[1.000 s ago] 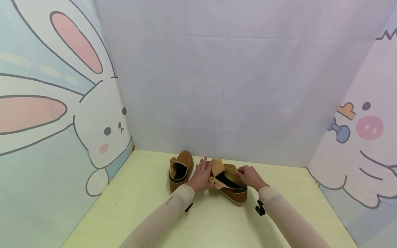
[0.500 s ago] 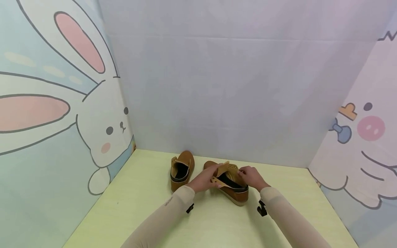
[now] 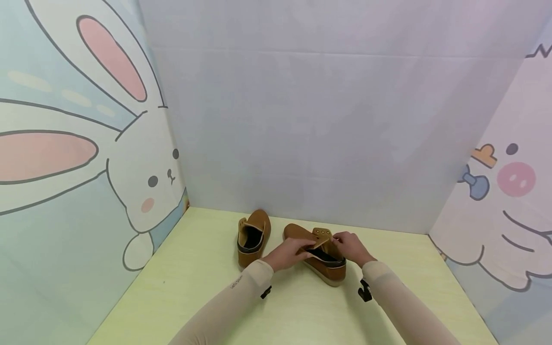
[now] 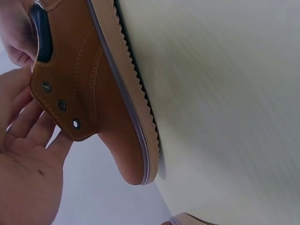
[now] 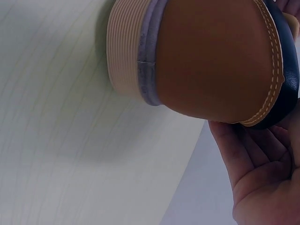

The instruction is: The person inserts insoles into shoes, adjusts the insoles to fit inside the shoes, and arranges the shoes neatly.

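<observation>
A brown low-cut shoe [image 3: 333,274] with a tan sole stands on the table, toe angled to the far left and heel nearest me. No laces show in its eyelet flap [image 4: 61,105]. From the left, my left hand [image 3: 286,254] pinches the tan tongue [image 3: 322,242], which leans back over the opening. In the left wrist view the fingers of that hand [image 4: 28,173] reach behind the flap. My right hand [image 3: 350,247] grips the right side of the upper. Its fingers curl at the dark padded collar [image 5: 288,70] in the right wrist view.
The matching shoe [image 3: 254,239] stands to the left, toe toward the pale back wall [image 3: 302,143]. The light yellow table [image 3: 194,287] ends at that wall. Printed side panels with a rabbit [image 3: 142,163] and a pig-nosed figure [image 3: 509,191] flank it.
My left hand has moved right, from spread beside the tongue to pinching it. The tongue has swung from forward to back over the opening. My right hand has stayed at the upper.
</observation>
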The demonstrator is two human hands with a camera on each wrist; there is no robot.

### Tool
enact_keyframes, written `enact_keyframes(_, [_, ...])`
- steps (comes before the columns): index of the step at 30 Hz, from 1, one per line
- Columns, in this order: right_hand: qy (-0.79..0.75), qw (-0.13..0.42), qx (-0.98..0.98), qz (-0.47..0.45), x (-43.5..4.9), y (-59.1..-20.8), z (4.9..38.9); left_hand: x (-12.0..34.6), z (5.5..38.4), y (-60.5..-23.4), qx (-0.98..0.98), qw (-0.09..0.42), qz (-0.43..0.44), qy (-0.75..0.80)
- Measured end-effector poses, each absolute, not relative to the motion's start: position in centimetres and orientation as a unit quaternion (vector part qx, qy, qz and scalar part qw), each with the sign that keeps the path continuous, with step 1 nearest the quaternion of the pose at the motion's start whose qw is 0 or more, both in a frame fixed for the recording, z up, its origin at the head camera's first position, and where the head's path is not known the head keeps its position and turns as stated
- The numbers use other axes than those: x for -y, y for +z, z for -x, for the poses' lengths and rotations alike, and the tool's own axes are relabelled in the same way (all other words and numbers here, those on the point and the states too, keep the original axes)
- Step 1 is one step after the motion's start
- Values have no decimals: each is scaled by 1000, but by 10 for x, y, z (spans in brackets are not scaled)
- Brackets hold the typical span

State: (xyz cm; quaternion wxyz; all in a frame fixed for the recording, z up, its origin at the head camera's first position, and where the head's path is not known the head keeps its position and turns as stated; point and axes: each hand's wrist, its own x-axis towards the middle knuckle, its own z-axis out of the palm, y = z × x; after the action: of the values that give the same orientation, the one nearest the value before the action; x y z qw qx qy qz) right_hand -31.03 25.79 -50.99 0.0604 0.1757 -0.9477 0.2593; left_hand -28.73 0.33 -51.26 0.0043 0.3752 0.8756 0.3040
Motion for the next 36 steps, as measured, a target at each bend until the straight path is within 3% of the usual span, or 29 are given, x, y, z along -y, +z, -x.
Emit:
enact_keyframes(5, [264, 60, 946, -179, -257, -508, 307, -5, 279, -514, -891, -9, -346, 293])
enact_keyframes(13, [279, 15, 938, -206, -263, -501, 300, -4, 245, -516, -892, 39, -170, 416])
enact_keyframes(18, [274, 12, 940, -202, -264, -502, 298, -8, 237, -512, -886, 54, -188, 421])
enact_keyframes(29, [280, 8, 941, -191, -261, -503, 298, -19, 241, -525, -901, 12, -214, 378])
enact_keyframes(36, [283, 1, 940, -190, -264, -503, 296, -21, 243, -526, -908, 34, -216, 357])
